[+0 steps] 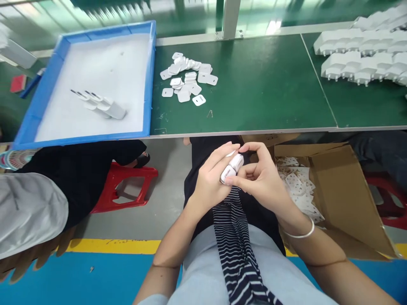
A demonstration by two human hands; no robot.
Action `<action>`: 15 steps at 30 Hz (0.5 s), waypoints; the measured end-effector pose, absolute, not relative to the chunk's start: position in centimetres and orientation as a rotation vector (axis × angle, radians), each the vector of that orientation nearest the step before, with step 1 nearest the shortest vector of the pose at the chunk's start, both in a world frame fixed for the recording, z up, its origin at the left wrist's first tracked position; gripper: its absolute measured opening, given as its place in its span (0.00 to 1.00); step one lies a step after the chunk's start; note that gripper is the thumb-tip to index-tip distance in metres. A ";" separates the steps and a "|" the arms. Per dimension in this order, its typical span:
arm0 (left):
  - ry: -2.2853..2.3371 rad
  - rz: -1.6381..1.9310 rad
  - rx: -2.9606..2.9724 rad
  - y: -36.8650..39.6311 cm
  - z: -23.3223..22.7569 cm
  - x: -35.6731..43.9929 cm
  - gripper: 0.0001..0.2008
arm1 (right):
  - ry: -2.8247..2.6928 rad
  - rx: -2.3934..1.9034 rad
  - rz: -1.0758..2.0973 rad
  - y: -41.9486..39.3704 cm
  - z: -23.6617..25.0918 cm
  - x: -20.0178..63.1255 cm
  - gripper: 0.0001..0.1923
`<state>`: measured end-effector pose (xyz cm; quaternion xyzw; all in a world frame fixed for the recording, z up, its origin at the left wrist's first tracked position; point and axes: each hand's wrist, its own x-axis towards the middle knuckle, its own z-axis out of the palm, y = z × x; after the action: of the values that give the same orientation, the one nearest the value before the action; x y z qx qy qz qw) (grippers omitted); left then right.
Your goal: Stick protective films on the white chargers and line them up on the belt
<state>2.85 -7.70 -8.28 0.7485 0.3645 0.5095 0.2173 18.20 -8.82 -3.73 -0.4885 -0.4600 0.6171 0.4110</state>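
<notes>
In front of my lap, my left hand point(213, 176) is wrapped round small white charger pieces. One white charger piece point(228, 173) shows a dark marking on its face, and a second white block point(237, 162) lies against it. My right hand point(262, 180) is bent in from the side, its thumb pressing on the marked piece and its fingers curled by the second block. A thin white edge shows between the left fingers, too small to name. The left palm hides part of what it holds.
On the green table point(260, 84) lies a pile of white slotted end caps point(187, 76). A blue-rimmed tray point(148, 84) holds several plug chargers point(100, 106). White chargers point(365, 65) stand in rows at right. An open carton point(343, 199) sits beside my right arm; a person sits at left.
</notes>
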 end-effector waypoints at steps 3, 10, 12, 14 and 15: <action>1.013 1.400 1.984 -7.9 -8.1 3.0 0.19 | -1.191 -1.250 1.520 -8.9 -3.9 18.1 0.31; 1.078 1.230 2.059 -5.5 -5.8 -0.3 0.17 | -1.079 -1.052 1.548 -7.6 -4.5 16.4 0.26; 1.127 1.149 2.198 -3.5 -2.6 -3.0 0.16 | -0.982 -0.944 1.526 -6.9 -4.6 16.6 0.24; 1.267 1.104 2.366 -1.5 1.4 -6.0 0.13 | -0.902 -0.873 1.451 -6.2 -4.8 17.3 0.21; 1.441 1.007 2.359 -0.6 3.5 -7.4 0.11 | -0.881 -0.855 1.418 -5.8 -4.9 17.9 0.20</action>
<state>-7.43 -0.62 3.46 0.7979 0.4873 0.3405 0.0998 17.87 -5.85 -4.92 -0.3673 -0.3787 0.6097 0.5915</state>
